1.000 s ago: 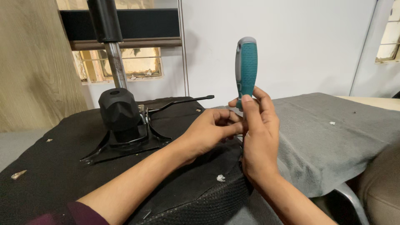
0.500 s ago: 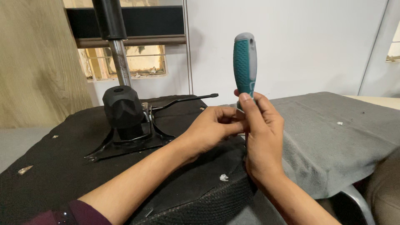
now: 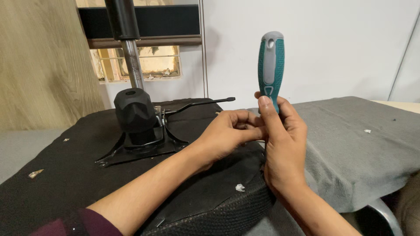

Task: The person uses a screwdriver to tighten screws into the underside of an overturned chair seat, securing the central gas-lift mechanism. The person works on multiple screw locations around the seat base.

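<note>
While the right hand [image 3: 282, 144] grips a blue and grey screwdriver [image 3: 271, 65] upright near the middle, its metal tip is hidden behind the fingers. Touching it from the left, the left hand [image 3: 229, 131] is curled shut; what it pinches is hidden. Both are over the black seat [image 3: 57, 183].

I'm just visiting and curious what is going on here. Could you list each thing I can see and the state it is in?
Screwdriver: upright, handle up, shaft hidden by the hands.
Right hand: closed around the screwdriver's lower handle.
Left hand: curled, fingertips meeting the right hand.
Chair seat: upside down, black underside up.
Seat mechanism: mounted on the underside, lever sticking out.
Grey cloth: draped, rumpled.
</note>
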